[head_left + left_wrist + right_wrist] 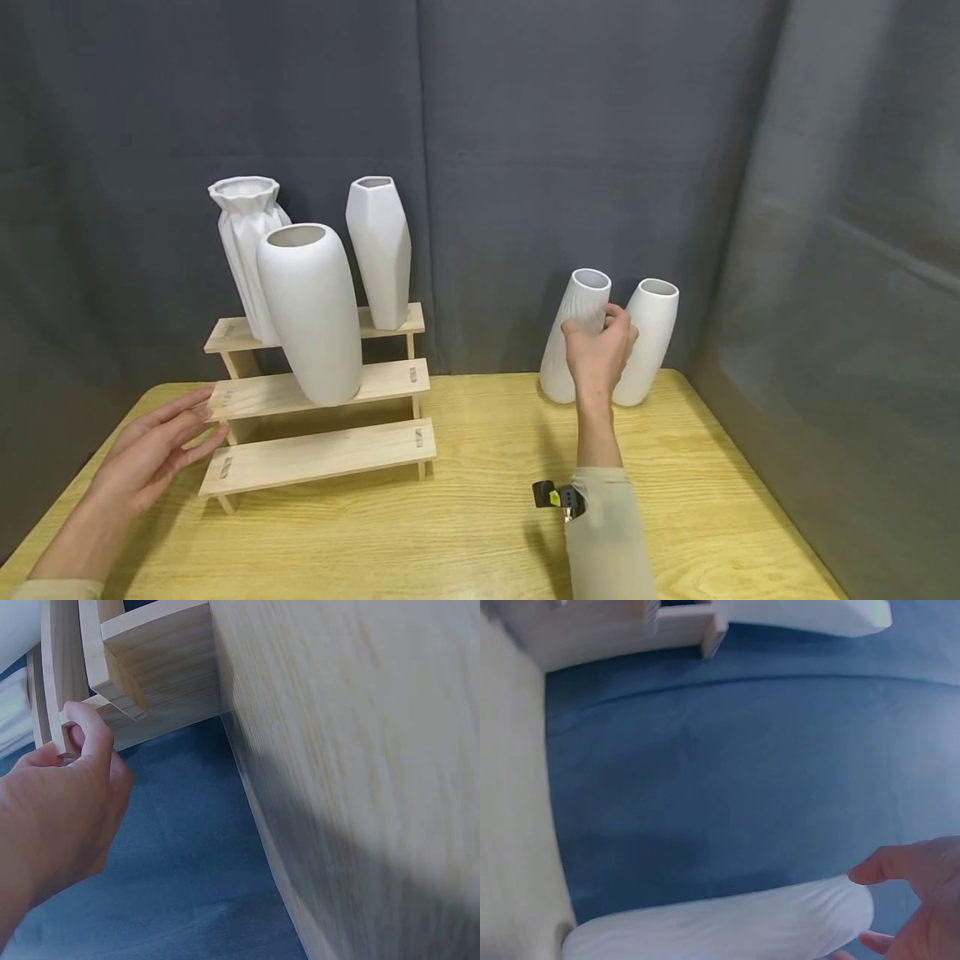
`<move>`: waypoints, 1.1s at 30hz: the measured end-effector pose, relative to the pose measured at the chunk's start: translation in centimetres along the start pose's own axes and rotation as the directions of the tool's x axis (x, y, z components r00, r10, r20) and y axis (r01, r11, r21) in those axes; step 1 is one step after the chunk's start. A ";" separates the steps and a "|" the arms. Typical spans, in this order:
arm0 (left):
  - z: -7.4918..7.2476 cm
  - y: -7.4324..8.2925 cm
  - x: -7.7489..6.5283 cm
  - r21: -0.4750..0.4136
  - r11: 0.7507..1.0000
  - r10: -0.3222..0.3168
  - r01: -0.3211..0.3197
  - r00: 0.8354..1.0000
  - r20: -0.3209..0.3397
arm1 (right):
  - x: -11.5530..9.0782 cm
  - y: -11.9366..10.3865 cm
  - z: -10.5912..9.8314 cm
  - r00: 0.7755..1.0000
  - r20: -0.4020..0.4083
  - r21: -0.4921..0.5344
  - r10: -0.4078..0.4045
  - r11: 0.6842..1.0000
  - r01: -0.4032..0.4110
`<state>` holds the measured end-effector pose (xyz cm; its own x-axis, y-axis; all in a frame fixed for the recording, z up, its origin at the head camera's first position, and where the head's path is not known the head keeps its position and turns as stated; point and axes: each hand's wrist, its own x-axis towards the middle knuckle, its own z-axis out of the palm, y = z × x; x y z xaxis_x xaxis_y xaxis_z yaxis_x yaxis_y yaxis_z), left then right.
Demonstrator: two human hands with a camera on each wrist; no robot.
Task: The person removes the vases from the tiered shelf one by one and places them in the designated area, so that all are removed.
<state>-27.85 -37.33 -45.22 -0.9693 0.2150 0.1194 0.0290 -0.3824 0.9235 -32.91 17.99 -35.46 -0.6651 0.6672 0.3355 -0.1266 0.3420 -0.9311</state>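
Observation:
A three-tier wooden shelf stand (318, 457) is at the left, and my left hand (157, 450) pinches the left end of its middle tier. The left wrist view shows that hand (71, 802) with thumb and index finger at the board's end. At the right my right hand (598, 350) holds a white ribbed vase (561, 350) near its top, thumb on one side and fingers on the other. In the right wrist view the ribbed vase (727, 926) lies between the thumb and fingers of my right hand (922, 900). Its base appears to rest on the table.
A smooth white vase (651, 337) stands right of the ribbed one. On the stand are a tall rounded vase (315, 317) on the middle tier, and a ruffled-neck vase (243, 242) and a faceted vase (381, 250) on the top tier. Grey curtains (600, 125) border the wooden table (480, 517).

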 end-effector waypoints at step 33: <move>0.5 0.4 0.2 0.033 0.999 -0.007 0.008 1.000 -0.030 | -11.9 -4.6 9.2 0.574 0.604 0.404 -0.553 0.833 0.378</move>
<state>-27.96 -37.01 -44.65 -0.9764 0.1903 0.1021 0.0295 -0.3507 0.9360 -31.19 2.44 -36.48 -0.7563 -0.2059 0.6209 -0.6538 0.2697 -0.7070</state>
